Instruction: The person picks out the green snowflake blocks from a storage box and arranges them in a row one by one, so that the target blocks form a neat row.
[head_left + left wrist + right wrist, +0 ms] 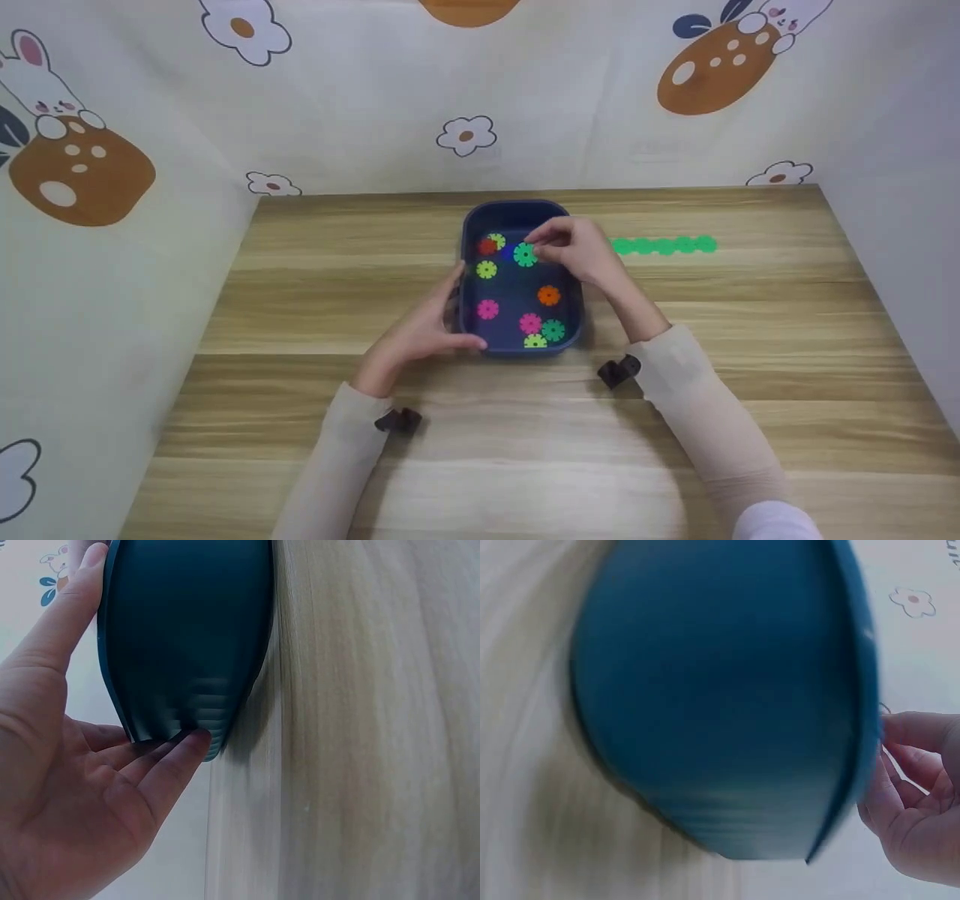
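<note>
A dark blue plastic box (pixel 517 349) stands on the table with several coloured, notched flower-shaped discs inside. At its left side, my left hand (pixel 424 322) holds the wall, thumb at the near corner and fingers along the side. The left wrist view also shows this hand (pixel 90 757) against the box's outer wall (pixel 187 630). My right hand (pixel 581 247) is over the box's far right part, pinching a green disc (pixel 525 255) between thumb and fingers. In the right wrist view, the box (pixel 727 705) hides the fingertips of that hand (pixel 922 795).
A row of joined green discs (pixel 664 246) lies on the table right of the box. Inside the box are an orange disc (pixel 549 295), pink disc (pixel 488 309), yellow disc (pixel 487 270) and red disc (pixel 487 246). A patterned cloth (pixel 360 112) stands behind the wooden table (pixel 337 300).
</note>
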`<state>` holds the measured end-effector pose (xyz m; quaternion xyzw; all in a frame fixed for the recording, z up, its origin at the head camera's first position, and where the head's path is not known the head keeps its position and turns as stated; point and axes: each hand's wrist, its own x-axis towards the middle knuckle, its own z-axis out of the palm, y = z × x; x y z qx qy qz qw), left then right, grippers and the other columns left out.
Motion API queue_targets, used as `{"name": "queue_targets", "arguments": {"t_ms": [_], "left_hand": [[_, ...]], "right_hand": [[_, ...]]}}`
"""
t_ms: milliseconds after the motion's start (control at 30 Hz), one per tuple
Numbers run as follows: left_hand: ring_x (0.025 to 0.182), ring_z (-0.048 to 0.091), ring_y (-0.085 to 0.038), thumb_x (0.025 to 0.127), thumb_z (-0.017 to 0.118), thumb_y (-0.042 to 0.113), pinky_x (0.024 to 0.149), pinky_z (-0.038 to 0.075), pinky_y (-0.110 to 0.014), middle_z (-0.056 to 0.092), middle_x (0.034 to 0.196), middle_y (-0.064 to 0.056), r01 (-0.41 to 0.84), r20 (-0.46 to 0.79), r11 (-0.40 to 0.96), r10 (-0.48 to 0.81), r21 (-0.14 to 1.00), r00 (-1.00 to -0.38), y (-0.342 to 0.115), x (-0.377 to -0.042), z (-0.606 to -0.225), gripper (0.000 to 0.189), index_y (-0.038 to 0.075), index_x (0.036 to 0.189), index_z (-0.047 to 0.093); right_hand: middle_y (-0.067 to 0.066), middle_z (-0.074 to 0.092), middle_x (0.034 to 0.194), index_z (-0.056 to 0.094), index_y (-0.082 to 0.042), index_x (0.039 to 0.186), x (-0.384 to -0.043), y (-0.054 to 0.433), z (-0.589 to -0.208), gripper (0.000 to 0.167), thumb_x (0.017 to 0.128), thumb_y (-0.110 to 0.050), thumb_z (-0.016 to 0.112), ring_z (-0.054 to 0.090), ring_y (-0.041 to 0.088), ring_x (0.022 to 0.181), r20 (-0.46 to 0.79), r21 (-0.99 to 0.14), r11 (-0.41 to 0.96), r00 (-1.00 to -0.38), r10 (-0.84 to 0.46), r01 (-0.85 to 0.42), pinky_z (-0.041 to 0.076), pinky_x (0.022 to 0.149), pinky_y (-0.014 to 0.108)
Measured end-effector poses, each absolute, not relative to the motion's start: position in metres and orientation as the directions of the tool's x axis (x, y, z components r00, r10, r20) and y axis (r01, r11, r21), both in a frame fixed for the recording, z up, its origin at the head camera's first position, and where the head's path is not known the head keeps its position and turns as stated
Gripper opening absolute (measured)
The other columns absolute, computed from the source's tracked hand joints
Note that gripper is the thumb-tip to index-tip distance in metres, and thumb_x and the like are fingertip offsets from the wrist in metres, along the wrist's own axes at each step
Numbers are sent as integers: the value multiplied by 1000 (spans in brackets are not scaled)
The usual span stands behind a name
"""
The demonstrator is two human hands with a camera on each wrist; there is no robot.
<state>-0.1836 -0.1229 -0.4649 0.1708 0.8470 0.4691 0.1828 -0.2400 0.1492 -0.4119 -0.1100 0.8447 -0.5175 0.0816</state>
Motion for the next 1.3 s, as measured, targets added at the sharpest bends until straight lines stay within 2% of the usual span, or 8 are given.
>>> {"name": "queue_targets", "arguments": {"t_ms": [300,533,600,767,967,1300], "left_hand": [[153,24,-26,71,91,35,125,23,-44,9,170,-5,103,-166,525,441,845,-882,-123,-183,-465,127,24,162,3],[154,23,-26,71,91,34,126,21,-43,8,169,-7,127,-142,510,455,851,-879,-124,-184,-466,127,20,162,3],[153,23,-26,71,91,33,126,22,-42,8,169,-8,141,-127,501,462,854,-878,-124,-184,-466,127,18,162,3],[154,22,-26,71,91,31,126,21,-42,8,169,-7,149,-119,497,466,855,-877,-123,-184,-466,127,18,162,3],[154,22,-25,71,91,33,126,21,-45,10,169,-5,135,-134,520,446,844,-885,-123,-182,-465,126,22,162,4],[155,19,-27,72,91,34,126,19,-49,11,169,-5,139,-136,537,440,832,-888,-124,-182,-465,125,23,162,5]], "right_hand": [[20,73,109,72,4,112,-247,183,-402,21,92,-4,68,66,-1,77,21,-910,402,-981,-190,-98,57,73,15],[-8,72,89,69,9,112,-247,215,-397,24,93,-6,68,70,1,77,66,-946,307,-989,-131,-104,60,74,18],[-12,71,87,68,10,112,-247,225,-396,26,93,-7,69,71,2,79,74,-955,280,-991,-113,-103,60,75,18],[-11,71,87,68,11,112,-248,251,-397,27,91,-6,70,70,2,81,73,-969,232,-997,-38,-79,60,76,17],[-3,71,84,73,4,106,-250,283,-403,18,89,-1,71,70,6,77,63,-985,167,-995,77,-50,60,73,17],[-6,69,79,73,-1,102,-246,327,-413,16,88,6,68,69,4,74,13,-997,83,-972,234,7,59,72,15]]}}
